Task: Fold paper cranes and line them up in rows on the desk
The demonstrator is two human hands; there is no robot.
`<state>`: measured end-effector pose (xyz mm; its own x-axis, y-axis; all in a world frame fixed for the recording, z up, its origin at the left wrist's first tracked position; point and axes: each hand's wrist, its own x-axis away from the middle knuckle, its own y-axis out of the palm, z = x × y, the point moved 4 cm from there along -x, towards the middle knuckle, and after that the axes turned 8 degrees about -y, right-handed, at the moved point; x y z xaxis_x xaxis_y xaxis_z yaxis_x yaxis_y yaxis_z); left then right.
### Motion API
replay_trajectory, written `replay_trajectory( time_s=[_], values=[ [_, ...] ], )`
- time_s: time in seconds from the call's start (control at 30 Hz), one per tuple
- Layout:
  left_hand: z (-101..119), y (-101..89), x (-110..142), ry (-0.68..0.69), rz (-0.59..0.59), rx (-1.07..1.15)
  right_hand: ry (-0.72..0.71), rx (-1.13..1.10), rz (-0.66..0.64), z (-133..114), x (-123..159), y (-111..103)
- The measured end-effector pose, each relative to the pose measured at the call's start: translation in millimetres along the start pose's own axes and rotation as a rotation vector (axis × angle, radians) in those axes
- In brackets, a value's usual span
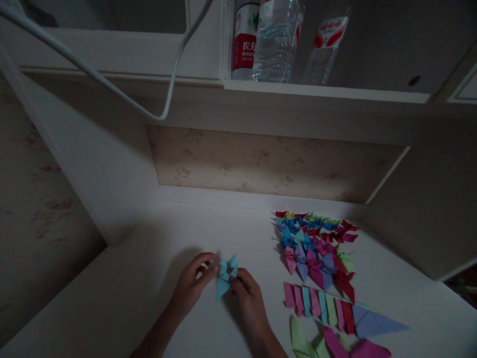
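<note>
We see a turquoise folded-paper piece (222, 286) between the hands, above the white tabletop (179, 221). The thumb and fingers of the right hand (251, 304) are clamped on its side; those of the left hand (188, 286) curl at its opposite edge, though we cannot tell whether they grip. We judge the multicoloured, pointed paper figures (315, 268) shaped, the piece in hand partly so, and the row of narrow folded paper strips (315, 304) less advanced.
</note>
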<state>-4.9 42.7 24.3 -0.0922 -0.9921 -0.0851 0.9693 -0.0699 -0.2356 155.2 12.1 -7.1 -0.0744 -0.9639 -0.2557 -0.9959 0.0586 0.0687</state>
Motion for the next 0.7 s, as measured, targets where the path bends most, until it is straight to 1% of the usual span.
replay_trajectory(
  time_s=[0.13, 0.23, 0.37, 0.6, 0.7],
  values=[
    [1, 6.4, 1, 0.113, -0.100, -0.046, -0.062, -0.024, -0.063, -3, 2, 6],
    [-2, 7.8, -1, 0.105, -0.145, -0.076, -0.067, -0.029, -0.076, -3, 3, 8],
    [-4, 6.5, -2, 0.037, -0.125, -0.103, -0.067, -0.041, -0.060, -3, 4, 9],
    [-2, 6.4, -1, -0.019, -0.031, -0.051, -0.056, -0.081, -0.045, -1, 7, 12],
    [-4, 6.6, 0, -0.034, -0.025, -0.035, -0.065, -0.080, -0.037, -1, 8, 14]
  ],
)
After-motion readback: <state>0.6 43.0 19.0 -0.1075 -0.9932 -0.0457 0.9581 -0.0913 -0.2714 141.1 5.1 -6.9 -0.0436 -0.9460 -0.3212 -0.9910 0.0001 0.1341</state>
